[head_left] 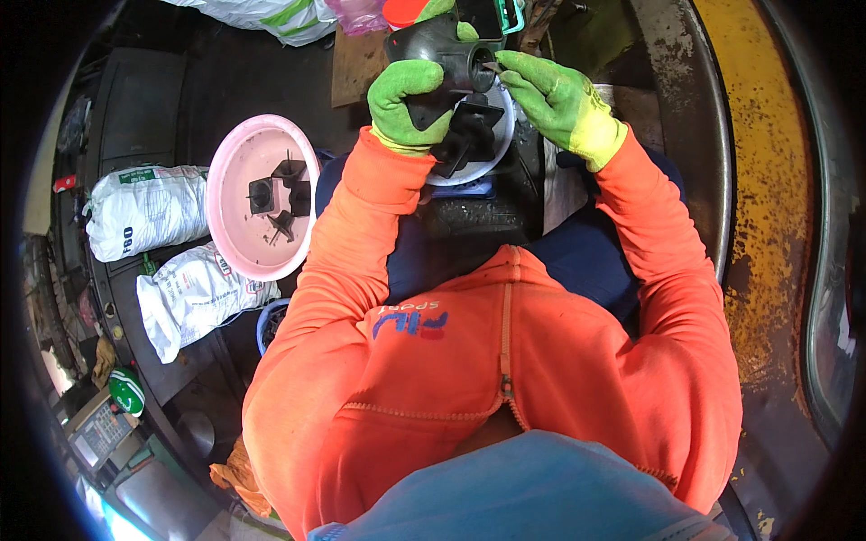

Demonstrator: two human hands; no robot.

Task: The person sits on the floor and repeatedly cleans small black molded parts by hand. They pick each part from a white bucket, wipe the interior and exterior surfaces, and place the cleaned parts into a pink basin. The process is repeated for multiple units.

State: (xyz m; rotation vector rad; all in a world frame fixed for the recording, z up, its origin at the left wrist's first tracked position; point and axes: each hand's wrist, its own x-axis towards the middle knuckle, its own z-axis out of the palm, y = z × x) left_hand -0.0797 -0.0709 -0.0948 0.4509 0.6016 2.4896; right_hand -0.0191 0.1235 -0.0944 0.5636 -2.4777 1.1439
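Note:
My left hand (406, 104), in a green and yellow glove, is closed around a black plastic pipe fitting (440, 43) with a round opening at its right end. At that opening my right hand (561, 106), gloved alike, has thumb and fingers pinched together. A thin piece seems to stick out from the fingertips into the opening; its kind is too small to tell. Below the fitting, several black molded parts (469, 135) with square flat ends lie in a pale basin (508, 131) between my knees.
To the left a pink basin (225, 212) holds several small black parts (289, 171). Beside it lie two white sacks (149, 212), with a blue-rimmed container (266, 325) nearer me. A rusty yellow metal panel (767, 198) runs along the right. A red container (403, 12) stands at the far side.

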